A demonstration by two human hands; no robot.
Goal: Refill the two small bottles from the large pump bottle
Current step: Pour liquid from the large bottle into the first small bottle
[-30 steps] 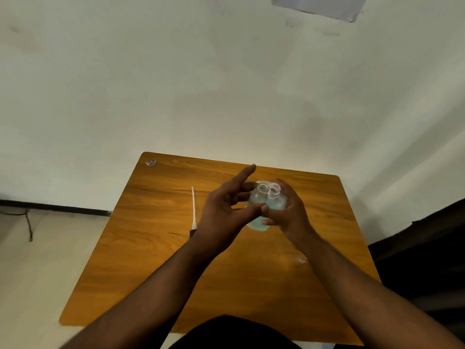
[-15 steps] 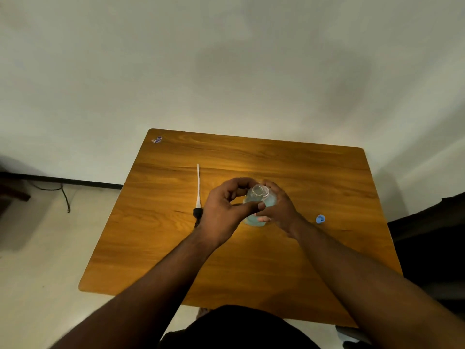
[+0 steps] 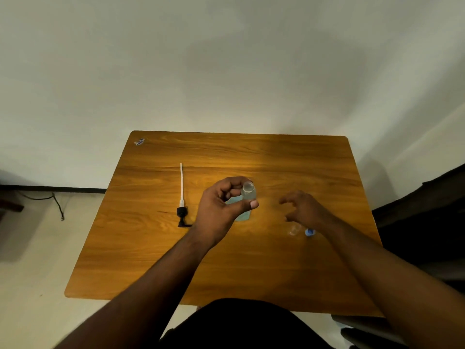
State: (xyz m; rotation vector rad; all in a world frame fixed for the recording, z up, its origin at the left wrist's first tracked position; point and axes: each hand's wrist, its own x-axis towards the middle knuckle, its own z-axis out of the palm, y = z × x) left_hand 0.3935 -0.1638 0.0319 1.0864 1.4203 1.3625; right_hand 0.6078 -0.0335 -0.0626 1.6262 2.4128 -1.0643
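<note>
The left hand [image 3: 221,207] curls round a small clear bottle [image 3: 248,191] with an open mouth, thumb across its front, holding it above the worktop [image 3: 251,268] centre. A pale blue bottle [image 3: 241,212] sits partly hidden behind that hand. At 3 o'clock from it, the right hand [image 3: 303,209] hovers with loosely curled fingers, holding nothing. The pump head [image 3: 182,197] lies at 9 o'clock.
</note>
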